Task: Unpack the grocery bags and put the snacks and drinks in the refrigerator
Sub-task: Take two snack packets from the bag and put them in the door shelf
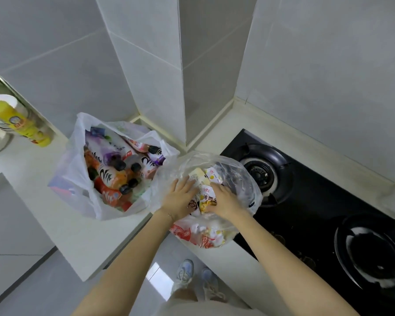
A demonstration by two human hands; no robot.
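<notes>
Two plastic grocery bags stand on the white counter. The left white bag is open and holds several drink bottles with dark caps and orange, purple and pink labels. The right clear bag holds several small snack packets in white, yellow and red. Both my hands are inside the clear bag's mouth. My left hand lies on the packets with fingers fairly straight. My right hand has its fingers curled round a bunch of snack packets between the two hands.
A black two-burner gas hob lies right of the clear bag, touching it. A yellow bottle with an orange cap stands on a ledge at far left. Tiled walls and a protruding column rise behind. The counter edge is near my feet.
</notes>
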